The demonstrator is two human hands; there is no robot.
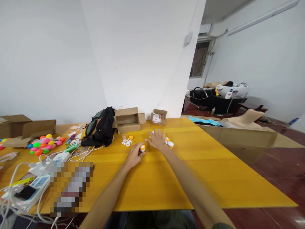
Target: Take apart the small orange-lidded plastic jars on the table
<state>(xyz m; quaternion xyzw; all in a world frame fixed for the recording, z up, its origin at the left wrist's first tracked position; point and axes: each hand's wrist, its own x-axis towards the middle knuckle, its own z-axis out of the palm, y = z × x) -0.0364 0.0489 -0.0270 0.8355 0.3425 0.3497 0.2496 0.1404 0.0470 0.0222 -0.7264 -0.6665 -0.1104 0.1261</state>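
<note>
Between the thumb and fingers of my left hand (134,156) is a small round container, yellow on top and white below (142,148). Just right of it my right hand (157,140) is spread open, palm down, low over the table. Its fingers reach over a group of similar pieces, partly hidden by the hand; a white-topped round container (170,144) shows at its right side. Whether the right hand touches any of them I cannot tell. Beyond my left hand lie several flat white discs (128,144), a yellow lid (131,137) and a small tan roll (123,136).
An open cardboard box (129,127) and a smaller carton (159,117) stand near the wall. A black bag (102,127), coloured balls (44,144), power strips (39,186) and tangled cables occupy the left of the wooden table (152,187). A large carton (240,138) adjoins the right edge.
</note>
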